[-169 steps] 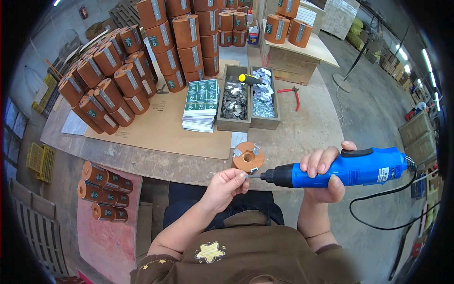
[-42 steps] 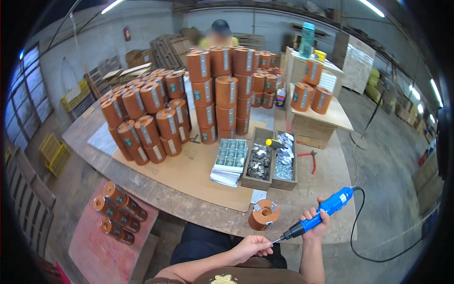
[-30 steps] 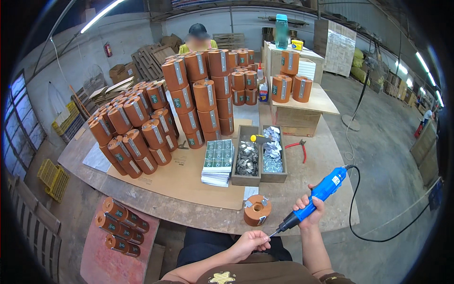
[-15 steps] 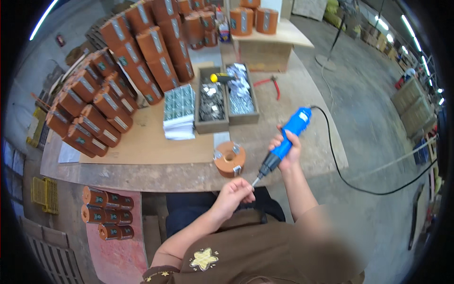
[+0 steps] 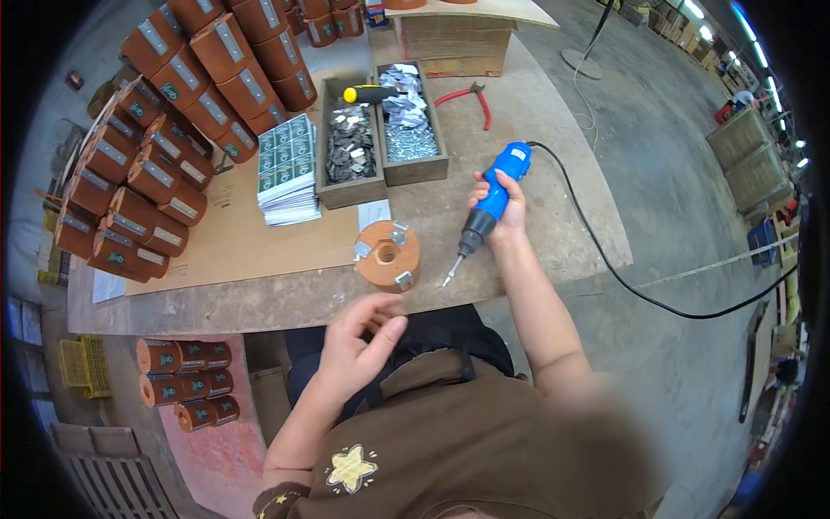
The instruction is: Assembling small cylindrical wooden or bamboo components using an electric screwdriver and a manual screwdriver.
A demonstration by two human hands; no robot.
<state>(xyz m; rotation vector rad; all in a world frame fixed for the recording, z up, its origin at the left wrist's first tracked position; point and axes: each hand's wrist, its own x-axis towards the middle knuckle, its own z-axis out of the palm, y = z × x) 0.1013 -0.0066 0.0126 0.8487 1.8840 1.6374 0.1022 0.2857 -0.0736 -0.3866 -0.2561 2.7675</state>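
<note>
My right hand [image 5: 503, 205] is wrapped round a blue corded electric screwdriver [image 5: 493, 201]. Its bit points down and left over the table's front edge, with a small light-coloured piece at the tip. Left of that tip stands an orange-brown cylinder [image 5: 376, 259] with a hole through its middle and metal clips spaced round its top. My left hand [image 5: 365, 336] is just in front of the cylinder, off the table edge. Its fingers are loosely curled with the thumb apart, and I see nothing in them.
Wooden boxes hold dark metal pieces [image 5: 350, 143] and silvery screws [image 5: 411, 144], with a yellow-handled screwdriver [image 5: 367, 93] across them. Nearby are red-handled pliers [image 5: 482, 107] and a stack of printed cards [image 5: 288, 169]. Cylinders [image 5: 220, 104] pile up at left; the tool's black cord [image 5: 596, 246] trails right.
My left hand has left the screwdriver's bit and moved left and slightly toward me. The electric screwdriver has swung up and left, closer to the cylinder. The whole view has shifted.
</note>
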